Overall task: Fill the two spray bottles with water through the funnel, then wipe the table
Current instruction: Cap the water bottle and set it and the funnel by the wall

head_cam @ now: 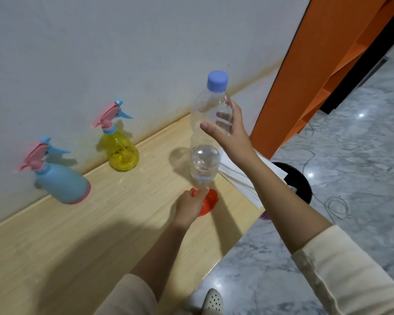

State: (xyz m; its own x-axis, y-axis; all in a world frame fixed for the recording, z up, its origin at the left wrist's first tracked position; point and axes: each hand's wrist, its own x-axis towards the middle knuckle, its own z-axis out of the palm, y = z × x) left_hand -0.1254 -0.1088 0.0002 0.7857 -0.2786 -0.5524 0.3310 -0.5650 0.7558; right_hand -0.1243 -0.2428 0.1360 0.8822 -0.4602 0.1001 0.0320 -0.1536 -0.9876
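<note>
A clear water bottle point(208, 123) with a blue cap stands upright over the wooden table point(82, 235), water filling its lower third. My right hand point(231, 130) is wrapped around its upper body. Just below the bottle's base, my left hand point(190, 206) is closed on a red funnel point(208, 201) that rests on the table and is partly hidden by the fingers. Against the wall stand a yellow spray bottle point(122, 153) and, further left, a blue spray bottle point(59, 183), both with pink trigger heads screwed on.
A stack of white sheets point(239, 178) lies at the table's right end. Below it on the marble floor stand a black bin point(299, 187) and a pink basket point(265, 216), with loose cables nearby. An orange panel point(305, 76) rises at the right.
</note>
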